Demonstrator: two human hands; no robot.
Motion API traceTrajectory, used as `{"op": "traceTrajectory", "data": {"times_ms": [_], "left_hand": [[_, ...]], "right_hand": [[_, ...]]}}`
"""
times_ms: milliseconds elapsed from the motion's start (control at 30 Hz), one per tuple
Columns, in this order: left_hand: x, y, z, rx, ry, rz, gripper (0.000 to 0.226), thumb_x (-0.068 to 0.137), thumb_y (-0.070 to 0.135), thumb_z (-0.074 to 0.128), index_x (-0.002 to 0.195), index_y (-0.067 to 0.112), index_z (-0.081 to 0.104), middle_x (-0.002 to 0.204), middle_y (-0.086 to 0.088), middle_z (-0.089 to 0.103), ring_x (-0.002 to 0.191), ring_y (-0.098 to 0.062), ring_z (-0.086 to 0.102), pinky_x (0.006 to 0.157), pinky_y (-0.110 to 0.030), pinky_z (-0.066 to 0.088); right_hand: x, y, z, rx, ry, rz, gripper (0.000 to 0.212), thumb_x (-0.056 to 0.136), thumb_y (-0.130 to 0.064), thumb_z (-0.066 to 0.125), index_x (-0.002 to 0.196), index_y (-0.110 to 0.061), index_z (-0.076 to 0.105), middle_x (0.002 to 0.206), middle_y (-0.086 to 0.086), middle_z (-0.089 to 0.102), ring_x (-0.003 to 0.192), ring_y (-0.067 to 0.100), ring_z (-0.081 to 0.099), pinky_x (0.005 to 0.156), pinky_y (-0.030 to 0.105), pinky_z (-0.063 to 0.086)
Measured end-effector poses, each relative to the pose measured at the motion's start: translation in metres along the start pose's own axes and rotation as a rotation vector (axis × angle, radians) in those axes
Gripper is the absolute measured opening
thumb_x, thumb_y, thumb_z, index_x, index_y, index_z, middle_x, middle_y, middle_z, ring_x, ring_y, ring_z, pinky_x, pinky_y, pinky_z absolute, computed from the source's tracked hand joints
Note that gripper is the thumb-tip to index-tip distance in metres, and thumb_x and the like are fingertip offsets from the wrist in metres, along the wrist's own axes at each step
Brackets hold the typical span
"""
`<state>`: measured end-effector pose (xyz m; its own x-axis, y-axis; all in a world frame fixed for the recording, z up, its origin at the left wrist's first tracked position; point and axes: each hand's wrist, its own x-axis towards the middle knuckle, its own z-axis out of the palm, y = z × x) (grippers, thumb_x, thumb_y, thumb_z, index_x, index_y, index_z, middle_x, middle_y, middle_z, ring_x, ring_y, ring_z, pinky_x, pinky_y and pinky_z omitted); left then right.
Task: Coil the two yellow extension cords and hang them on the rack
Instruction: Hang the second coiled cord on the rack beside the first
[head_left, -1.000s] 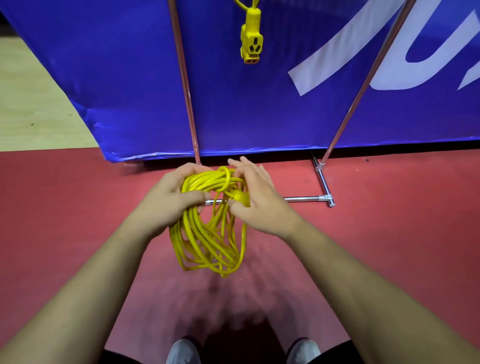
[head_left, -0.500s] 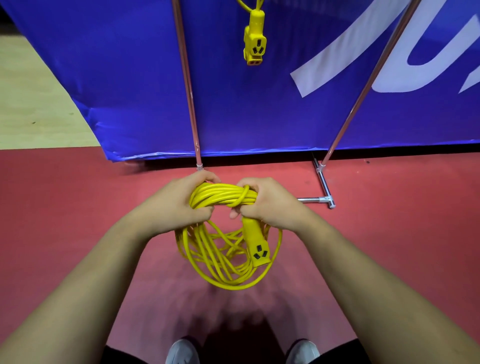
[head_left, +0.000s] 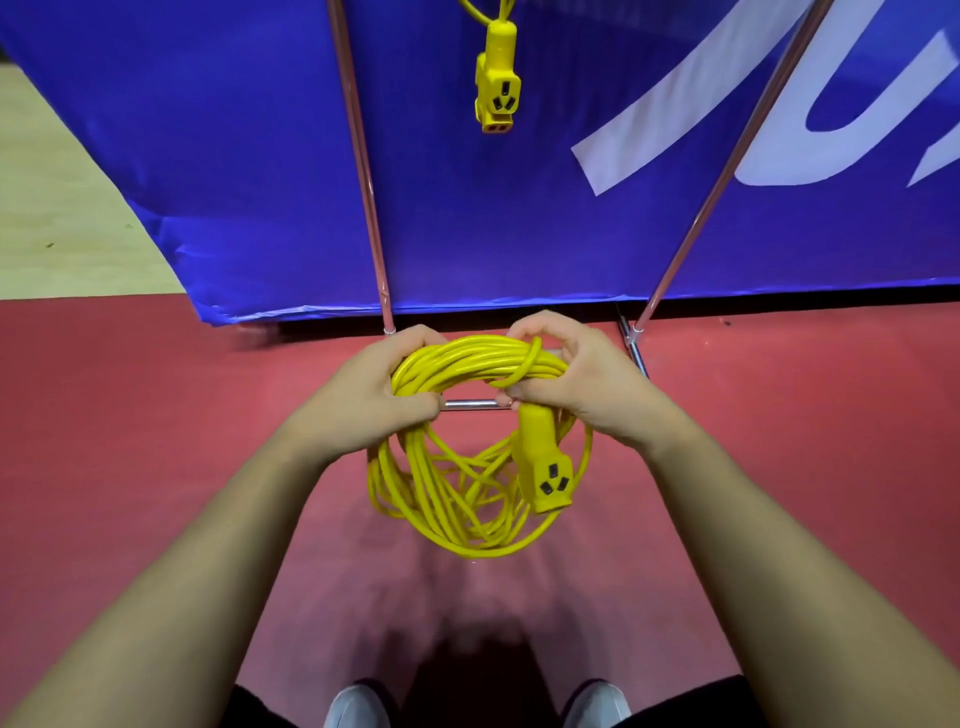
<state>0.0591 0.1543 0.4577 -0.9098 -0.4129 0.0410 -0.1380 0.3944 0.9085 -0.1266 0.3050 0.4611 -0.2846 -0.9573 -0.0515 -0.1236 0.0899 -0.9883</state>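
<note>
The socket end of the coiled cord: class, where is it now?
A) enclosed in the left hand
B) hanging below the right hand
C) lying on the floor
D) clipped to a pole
B: the socket end dangles from the coil just under the right hand, apart from the left hand.

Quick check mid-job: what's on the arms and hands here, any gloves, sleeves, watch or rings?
Nothing is worn on them. The left hand and right hand are bare: no gloves, and no rings or tape show. The left forearm and right forearm are bare too, with no sleeve, watch or wristband anywhere up to the frame's edge.
</note>
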Motion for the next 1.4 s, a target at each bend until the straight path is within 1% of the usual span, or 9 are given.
{"op": "traceTrajectory", "data": {"times_ms": [200, 300, 400, 500, 567, 867, 1000, 1267, 1400], "left_hand": [[0.057, -0.002, -0.026, 0.031, -0.079, 0.001, 0.038, 0.080, 0.009, 0.070, 0.110, 0.026, 0.055, 0.078, -0.021, 0.063, 0.062, -0.035, 0.062, 0.059, -0.044, 0.055], [0.086, 0.012, -0.044, -0.003, -0.103, 0.003, 0.050, 0.081, -0.003, 0.069, 0.117, 0.027, 0.050, 0.069, -0.022, 0.052, 0.056, -0.023, 0.048, 0.051, -0.034, 0.046], [0.107, 0.041, -0.068, -0.022, -0.116, -0.005, 0.049, 0.081, -0.003, 0.070, 0.116, 0.026, 0.052, 0.069, -0.010, 0.056, 0.058, -0.027, 0.051, 0.054, -0.038, 0.050], [0.122, 0.092, -0.096, -0.025, -0.113, 0.009, 0.044, 0.081, 0.001, 0.072, 0.115, 0.023, 0.054, 0.078, -0.018, 0.060, 0.064, -0.041, 0.057, 0.060, -0.051, 0.051], [0.130, 0.137, -0.119, -0.049, -0.130, 0.011, 0.043, 0.081, 0.002, 0.071, 0.114, 0.023, 0.055, 0.083, -0.021, 0.060, 0.063, -0.033, 0.056, 0.062, -0.051, 0.050], [0.155, 0.365, -0.211, -0.025, -0.190, 0.040, 0.047, 0.077, 0.003, 0.066, 0.113, 0.030, 0.052, 0.082, -0.020, 0.061, 0.062, -0.017, 0.055, 0.057, -0.037, 0.050], [0.164, 0.432, -0.228, 0.010, -0.219, 0.053, 0.047, 0.079, 0.000, 0.065, 0.113, 0.028, 0.049, 0.083, -0.020, 0.063, 0.060, -0.024, 0.058, 0.052, -0.042, 0.054], [0.204, 0.473, -0.196, 0.028, -0.144, 0.097, 0.042, 0.079, 0.003, 0.069, 0.112, 0.024, 0.053, 0.066, 0.015, 0.056, 0.056, -0.004, 0.048, 0.057, -0.022, 0.043], [0.242, 0.477, -0.157, 0.042, -0.099, 0.074, 0.042, 0.078, 0.009, 0.070, 0.110, 0.032, 0.054, 0.071, -0.003, 0.059, 0.058, -0.011, 0.052, 0.058, -0.034, 0.049]], "right_hand": [[0.040, 0.005, -0.032, -0.032, -0.067, 0.001, 0.044, 0.077, 0.002, 0.076, 0.112, -0.017, 0.055, 0.092, 0.001, 0.060, 0.079, 0.015, 0.058, 0.068, 0.028, 0.051], [0.067, -0.012, -0.047, -0.046, -0.102, 0.018, 0.039, 0.079, 0.000, 0.075, 0.111, -0.014, 0.057, 0.090, 0.005, 0.059, 0.079, 0.016, 0.057, 0.065, 0.026, 0.051], [0.080, -0.046, -0.060, -0.029, -0.096, 0.029, 0.037, 0.080, -0.009, 0.076, 0.111, -0.015, 0.058, 0.087, 0.007, 0.060, 0.077, 0.017, 0.055, 0.063, 0.027, 0.048], [0.082, -0.102, -0.072, 0.032, -0.070, 0.060, 0.037, 0.076, -0.029, 0.077, 0.109, -0.028, 0.061, 0.087, 0.011, 0.058, 0.079, 0.023, 0.052, 0.067, 0.038, 0.041], [0.081, -0.152, -0.079, 0.078, -0.022, 0.059, 0.033, 0.075, -0.033, 0.074, 0.107, -0.032, 0.063, 0.085, 0.007, 0.059, 0.078, 0.023, 0.052, 0.069, 0.039, 0.041], [0.056, -0.406, -0.122, -0.006, 0.119, 0.097, 0.027, 0.084, -0.015, 0.073, 0.107, -0.028, 0.068, 0.091, 0.002, 0.066, 0.082, 0.016, 0.055, 0.076, 0.039, 0.043], [0.044, -0.474, -0.143, -0.010, 0.152, 0.123, 0.029, 0.084, -0.005, 0.071, 0.108, -0.021, 0.069, 0.097, 0.002, 0.070, 0.089, 0.013, 0.059, 0.083, 0.035, 0.045], [0.032, -0.494, -0.204, -0.038, 0.189, 0.098, 0.031, 0.082, -0.019, 0.074, 0.113, -0.018, 0.069, 0.110, 0.021, 0.068, 0.093, 0.018, 0.061, 0.088, 0.042, 0.048], [0.036, -0.475, -0.262, -0.069, 0.154, 0.083, 0.029, 0.085, -0.017, 0.073, 0.114, -0.020, 0.069, 0.107, 0.014, 0.070, 0.092, 0.015, 0.063, 0.087, 0.042, 0.050]]}}
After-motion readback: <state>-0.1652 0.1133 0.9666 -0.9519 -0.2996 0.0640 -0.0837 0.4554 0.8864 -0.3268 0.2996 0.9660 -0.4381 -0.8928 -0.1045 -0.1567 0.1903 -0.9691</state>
